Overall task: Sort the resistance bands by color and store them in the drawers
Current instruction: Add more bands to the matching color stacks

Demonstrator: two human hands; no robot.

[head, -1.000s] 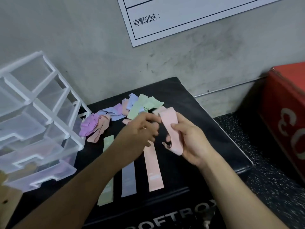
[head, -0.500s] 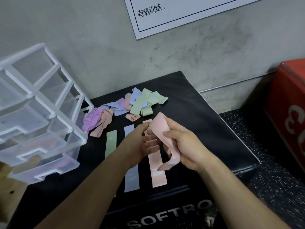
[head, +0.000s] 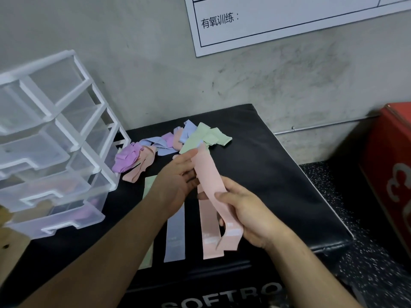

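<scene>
A pink resistance band (head: 209, 174) is stretched out lengthwise above the black soft box (head: 266, 174). My right hand (head: 242, 214) grips its lower half, thumb on top. My left hand (head: 178, 176) touches its upper end with straight fingers. Below it lie flat another pink band (head: 210, 232), a pale blue band (head: 175, 238) and a green band (head: 149, 185), partly hidden by my left arm. A jumbled pile of purple (head: 127, 157), pink, blue and green (head: 206, 136) bands sits behind. The clear plastic drawer unit (head: 55, 152) stands at left.
The grey wall with a white printed sheet (head: 289, 16) is right behind the box. A red box (head: 391, 174) stands at the right on speckled black floor (head: 355, 241). A wooden surface (head: 9, 241) shows at the lower left edge.
The pink band was folded in my right hand; now it is pulled out straight, my left hand having slid up to its upper end. The view has shifted slightly.
</scene>
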